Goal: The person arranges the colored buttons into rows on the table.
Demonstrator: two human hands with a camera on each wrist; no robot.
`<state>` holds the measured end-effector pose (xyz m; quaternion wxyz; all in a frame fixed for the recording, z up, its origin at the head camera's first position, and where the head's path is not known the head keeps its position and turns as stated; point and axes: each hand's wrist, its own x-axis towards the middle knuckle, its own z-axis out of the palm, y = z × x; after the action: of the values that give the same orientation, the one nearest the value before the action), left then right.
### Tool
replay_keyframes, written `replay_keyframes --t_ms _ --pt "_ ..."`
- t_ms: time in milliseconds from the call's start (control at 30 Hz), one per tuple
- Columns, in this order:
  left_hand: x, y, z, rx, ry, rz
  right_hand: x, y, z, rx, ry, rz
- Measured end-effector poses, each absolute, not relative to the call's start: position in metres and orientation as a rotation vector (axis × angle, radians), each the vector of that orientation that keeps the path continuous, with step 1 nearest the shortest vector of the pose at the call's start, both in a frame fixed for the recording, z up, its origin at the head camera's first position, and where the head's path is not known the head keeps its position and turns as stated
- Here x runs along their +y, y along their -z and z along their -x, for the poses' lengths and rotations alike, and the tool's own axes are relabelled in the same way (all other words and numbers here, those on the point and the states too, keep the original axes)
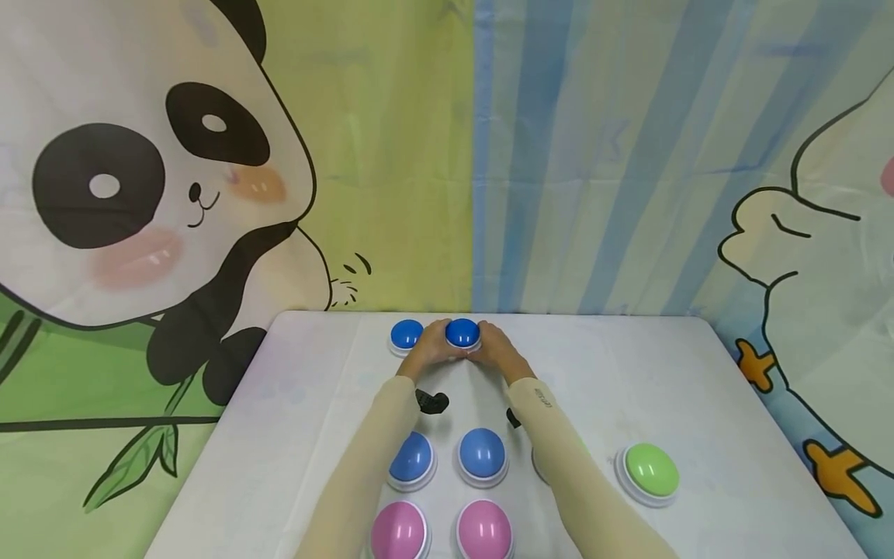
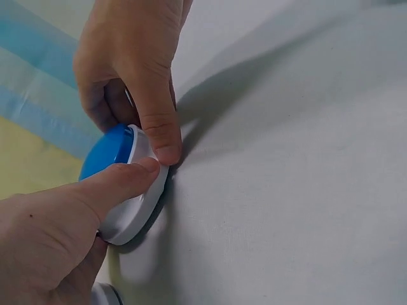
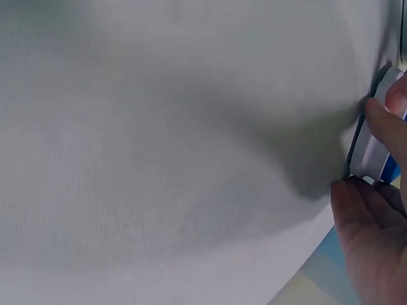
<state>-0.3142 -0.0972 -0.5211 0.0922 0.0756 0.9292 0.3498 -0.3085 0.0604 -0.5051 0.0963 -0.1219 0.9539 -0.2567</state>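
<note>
At the far side of the table, a blue dome push button (image 1: 462, 332) with a white round base is held between both hands. My left hand (image 1: 430, 348) grips its left side, and my right hand (image 1: 497, 349) grips the right side. The left wrist view shows both thumbs pressed on the near side of the white base (image 2: 137, 216), their tips close together, with the blue dome (image 2: 108, 152) facing away. Fingers of the right hand (image 3: 375, 248) curl round the base's edge in the right wrist view. Another blue button (image 1: 407, 334) stands just left of the left hand.
Nearer on the white table (image 1: 594, 373) stand a left blue button (image 1: 410, 458), a second blue button (image 1: 482, 454), and two pink buttons, one left (image 1: 400, 531), one right (image 1: 485, 529). A green button (image 1: 652, 470) sits to the right. The right sleeve partly covers another round base. A printed curtain (image 1: 391, 155) hangs behind.
</note>
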Motion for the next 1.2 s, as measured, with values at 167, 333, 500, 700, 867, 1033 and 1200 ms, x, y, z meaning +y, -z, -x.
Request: replay_keyframes --t_ms 167,333,500,700,867,1033,1200 --pt "-0.095 0.52 0.315 2.763 -1.063 -0.264 0.068 0.504 0.312 2.789 0.792 0.358" --pt "-0.094 0.522 0.313 2.745 -1.121 -0.3 0.078 0.505 0.314 2.762 0.804 0.371" --pt "-0.093 0.515 0.306 2.738 -1.147 -0.344 0.087 0.503 0.312 2.794 0.802 0.486" --pt "-0.1 0.501 0.295 2.751 -1.185 -0.476 0.093 0.494 0.3 2.78 0.856 0.587" --pt "-0.106 0.494 0.285 2.775 -1.14 -0.549 0.096 0.488 0.289 2.774 0.922 0.638" --pt "-0.112 0.494 0.273 2.794 -1.079 -0.584 0.098 0.485 0.274 2.766 0.988 0.709" --pt "-0.115 0.493 0.258 2.795 -1.045 -0.619 0.1 0.482 0.259 2.73 1.066 0.738"
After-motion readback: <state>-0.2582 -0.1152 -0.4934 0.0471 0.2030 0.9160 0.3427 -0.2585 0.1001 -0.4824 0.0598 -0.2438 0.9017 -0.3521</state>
